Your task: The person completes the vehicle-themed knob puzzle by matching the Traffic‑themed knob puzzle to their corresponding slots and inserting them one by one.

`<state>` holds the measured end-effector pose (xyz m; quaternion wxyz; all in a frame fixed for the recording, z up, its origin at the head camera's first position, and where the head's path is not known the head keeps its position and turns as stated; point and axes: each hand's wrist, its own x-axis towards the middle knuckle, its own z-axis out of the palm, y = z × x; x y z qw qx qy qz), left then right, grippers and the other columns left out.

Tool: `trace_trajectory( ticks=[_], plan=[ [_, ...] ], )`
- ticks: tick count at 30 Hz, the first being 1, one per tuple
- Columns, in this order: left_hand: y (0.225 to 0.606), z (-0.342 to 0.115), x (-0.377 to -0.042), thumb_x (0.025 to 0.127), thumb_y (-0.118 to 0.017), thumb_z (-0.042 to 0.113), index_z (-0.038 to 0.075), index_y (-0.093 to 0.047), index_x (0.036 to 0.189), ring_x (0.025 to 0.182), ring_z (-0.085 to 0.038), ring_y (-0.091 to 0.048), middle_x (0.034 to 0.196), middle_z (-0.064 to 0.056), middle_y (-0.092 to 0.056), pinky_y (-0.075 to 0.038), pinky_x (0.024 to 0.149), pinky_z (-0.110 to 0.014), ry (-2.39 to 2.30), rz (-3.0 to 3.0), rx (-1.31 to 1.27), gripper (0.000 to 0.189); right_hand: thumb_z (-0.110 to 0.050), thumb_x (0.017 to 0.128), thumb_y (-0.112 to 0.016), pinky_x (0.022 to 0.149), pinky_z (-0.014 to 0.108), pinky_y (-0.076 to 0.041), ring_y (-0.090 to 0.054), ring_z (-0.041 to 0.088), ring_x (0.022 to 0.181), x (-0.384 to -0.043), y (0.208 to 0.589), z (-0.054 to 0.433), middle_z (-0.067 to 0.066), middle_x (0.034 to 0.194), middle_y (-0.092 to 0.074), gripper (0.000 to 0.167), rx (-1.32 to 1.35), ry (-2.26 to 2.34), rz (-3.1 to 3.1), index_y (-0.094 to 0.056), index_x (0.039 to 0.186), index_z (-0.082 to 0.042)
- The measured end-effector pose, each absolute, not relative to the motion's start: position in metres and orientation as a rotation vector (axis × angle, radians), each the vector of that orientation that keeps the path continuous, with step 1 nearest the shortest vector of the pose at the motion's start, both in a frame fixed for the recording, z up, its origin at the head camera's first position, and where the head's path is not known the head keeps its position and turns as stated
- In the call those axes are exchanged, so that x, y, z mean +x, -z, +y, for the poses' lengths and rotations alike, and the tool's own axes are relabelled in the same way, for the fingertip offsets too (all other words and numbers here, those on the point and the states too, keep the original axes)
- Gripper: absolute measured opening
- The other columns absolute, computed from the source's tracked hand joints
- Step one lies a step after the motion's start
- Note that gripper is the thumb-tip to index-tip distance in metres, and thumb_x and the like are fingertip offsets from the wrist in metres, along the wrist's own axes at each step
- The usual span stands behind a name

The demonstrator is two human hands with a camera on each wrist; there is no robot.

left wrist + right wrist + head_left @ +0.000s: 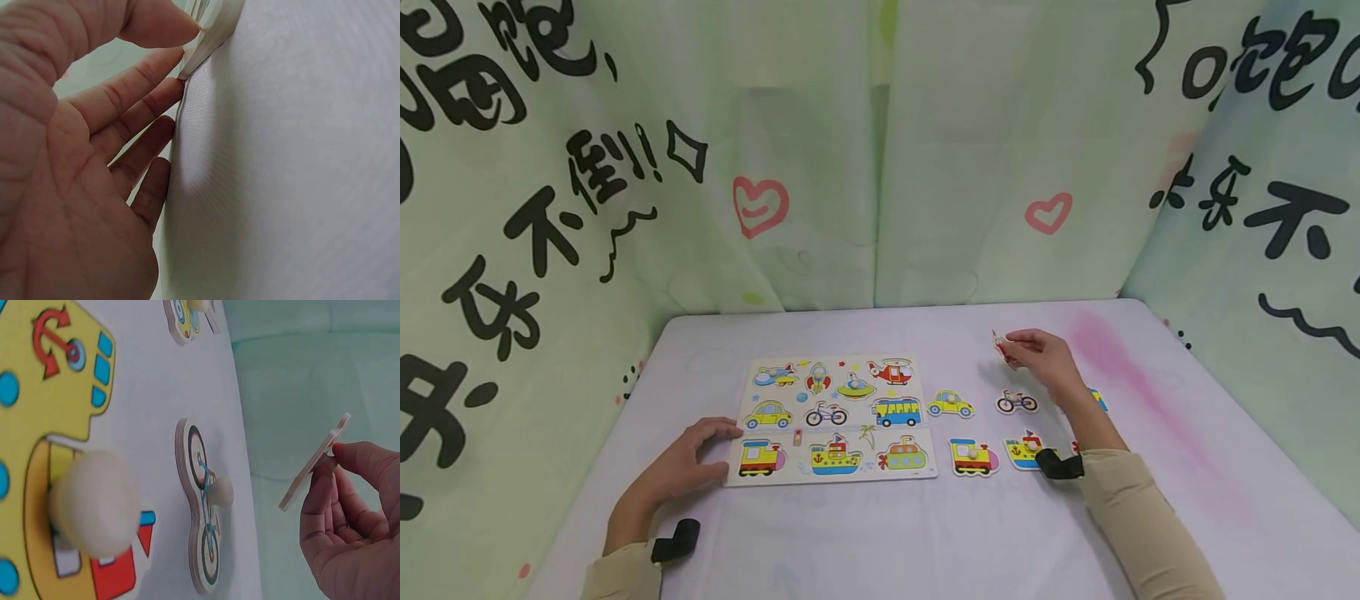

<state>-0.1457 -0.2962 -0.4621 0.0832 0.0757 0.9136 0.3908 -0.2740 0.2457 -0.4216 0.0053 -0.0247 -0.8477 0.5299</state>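
Observation:
My right hand (pixel 1037 354) pinches a thin wooden puzzle piece (pixel 315 462) by the back of it, raised above the table. That piece is edge-on in the right wrist view, so its picture is hidden; a bit of red shows in the head view. The flat puzzle board (pixel 831 421), with vehicle pictures in rows, lies left of centre. Fingers and thumb of my left hand (pixel 681 467) touch its left edge, spread and fairly straight. Nearest below the right hand lies a bicycle piece (pixel 1017 402) with a round knob.
Between board and right arm lie a yellow car piece (pixel 950 404), a train piece (pixel 973 457) and a ship piece (pixel 1024 451). A blue and yellow piece (pixel 1098 399) shows partly behind the right forearm. Printed curtains (pixel 955 167) stand around the white table (pixel 835 542).

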Motion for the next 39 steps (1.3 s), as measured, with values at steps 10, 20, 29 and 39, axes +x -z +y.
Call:
trace_trajectory(
  ticks=[10, 20, 29, 39],
  plan=[
    [0.462, -0.297, -0.145, 0.083, -0.075, 0.005, 0.009, -0.062, 0.129, 0.142, -0.047, -0.036, 0.149, -0.021, -0.047, -0.029, 0.116, -0.068, -1.175, 2.732, 0.232, 0.048, -0.031, 0.100, -0.067, 0.092, 0.030, -0.057, -0.070, 0.018, 0.092, -0.279, 0.421, 0.222, 0.005, 0.107, -0.072, 0.046, -0.016, -1.716, -2.656, -0.060, 0.133, 0.000],
    [0.463, -0.297, -0.146, 0.083, -0.075, 0.006, 0.009, -0.062, 0.129, 0.142, -0.047, -0.035, 0.149, -0.021, -0.047, -0.029, 0.116, -0.068, -1.175, 2.730, 0.241, 0.048, -0.030, 0.100, -0.066, 0.096, 0.035, -0.056, -0.069, 0.021, 0.094, -0.281, 0.425, 0.194, 0.009, 0.110, -0.072, 0.042, -0.001, -1.769, -2.664, -0.062, 0.131, -0.003],
    [0.463, -0.298, -0.147, 0.082, -0.073, 0.005, 0.009, -0.063, 0.128, 0.140, -0.047, -0.037, 0.147, -0.021, -0.049, -0.030, 0.116, -0.067, -1.167, 2.748, 0.274, 0.047, -0.030, 0.099, -0.067, 0.088, 0.024, -0.056, -0.069, 0.020, 0.093, -0.280, 0.427, 0.171, 0.011, 0.113, -0.072, 0.042, 0.047, -1.814, -2.647, -0.063, 0.131, -0.003],
    [0.466, -0.298, -0.148, 0.083, -0.073, 0.006, 0.008, -0.063, 0.129, 0.141, -0.046, -0.037, 0.148, -0.021, -0.048, -0.030, 0.116, -0.067, -1.172, 2.737, 0.263, 0.047, -0.023, 0.100, -0.066, 0.089, 0.029, -0.057, -0.069, 0.019, 0.091, -0.282, 0.430, 0.147, 0.014, 0.113, -0.072, 0.035, 0.138, -1.818, -2.671, -0.063, 0.128, -0.001]
  ],
)
